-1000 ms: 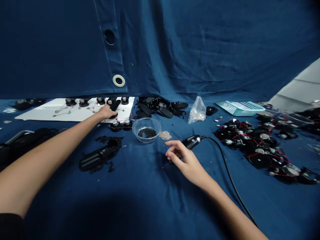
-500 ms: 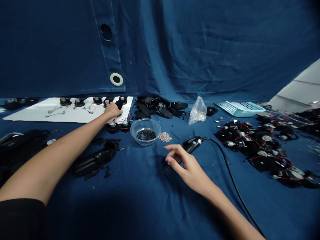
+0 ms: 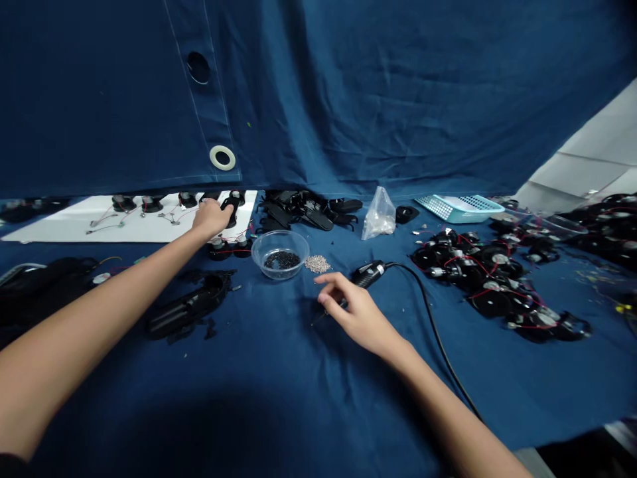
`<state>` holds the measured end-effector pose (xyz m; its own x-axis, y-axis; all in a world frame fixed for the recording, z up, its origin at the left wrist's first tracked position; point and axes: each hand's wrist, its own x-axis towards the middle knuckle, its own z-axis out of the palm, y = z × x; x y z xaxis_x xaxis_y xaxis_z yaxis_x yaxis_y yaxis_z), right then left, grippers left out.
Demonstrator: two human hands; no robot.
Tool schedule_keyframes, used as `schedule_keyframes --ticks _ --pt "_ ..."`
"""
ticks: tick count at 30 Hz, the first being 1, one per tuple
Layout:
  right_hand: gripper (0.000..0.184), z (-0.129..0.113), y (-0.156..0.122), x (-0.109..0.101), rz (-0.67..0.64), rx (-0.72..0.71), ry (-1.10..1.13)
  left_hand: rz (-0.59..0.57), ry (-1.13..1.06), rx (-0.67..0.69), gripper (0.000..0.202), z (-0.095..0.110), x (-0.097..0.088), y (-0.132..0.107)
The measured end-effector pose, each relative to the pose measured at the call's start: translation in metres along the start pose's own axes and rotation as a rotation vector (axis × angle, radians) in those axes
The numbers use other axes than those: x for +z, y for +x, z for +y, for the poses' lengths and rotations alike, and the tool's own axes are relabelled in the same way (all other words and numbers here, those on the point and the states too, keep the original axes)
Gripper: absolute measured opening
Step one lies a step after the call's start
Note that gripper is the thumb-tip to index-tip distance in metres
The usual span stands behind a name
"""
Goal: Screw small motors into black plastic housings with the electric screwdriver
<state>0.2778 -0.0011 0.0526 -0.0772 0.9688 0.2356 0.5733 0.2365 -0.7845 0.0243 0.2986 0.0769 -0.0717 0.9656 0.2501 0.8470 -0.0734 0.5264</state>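
My left hand (image 3: 213, 218) reaches to the right end of the white board (image 3: 64, 222), its fingers closed on a black plastic part (image 3: 230, 208). Small black motor units (image 3: 150, 203) with red wires stand along this board. My right hand (image 3: 355, 311) hovers over the electric screwdriver (image 3: 369, 273), fingers loosely bent and apart, seemingly with nothing in them. The hand hides the screwdriver's middle, and the thin bit shows on its left. Beyond lie a clear bowl (image 3: 256, 255) with small black screws and a pile of silvery screws (image 3: 317, 264).
Black flat parts (image 3: 316, 214) are heaped behind the bowl, beside a clear bag (image 3: 380, 216). A turquoise basket (image 3: 460, 209) stands at the back right, wired motor units (image 3: 490, 282) nearer. A black housing (image 3: 192, 305) lies at left. The screwdriver's cable (image 3: 438, 332) runs toward the front right.
The view has turned slightly right, so things sit further left in it. My left hand still grips the black part, which looks more upright. My right hand stays over the screwdriver.
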Motion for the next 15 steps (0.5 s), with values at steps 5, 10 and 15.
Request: schedule_keyframes --ticks 5,10,15 --pt "0.023 -0.001 -0.007 -0.035 0.264 -0.054 -0.077 0.050 -0.164 0.108 0.033 0.013 -0.032 -0.077" --pt "0.022 0.030 -0.040 -0.123 0.492 0.121 -0.389 0.087 -0.426 0.359 0.028 0.018 -0.038 -0.185" --pt "0.030 0.079 -0.076 -0.228 0.724 0.525 -0.598 0.026 -0.323 0.653 0.023 0.000 -0.014 -0.261"
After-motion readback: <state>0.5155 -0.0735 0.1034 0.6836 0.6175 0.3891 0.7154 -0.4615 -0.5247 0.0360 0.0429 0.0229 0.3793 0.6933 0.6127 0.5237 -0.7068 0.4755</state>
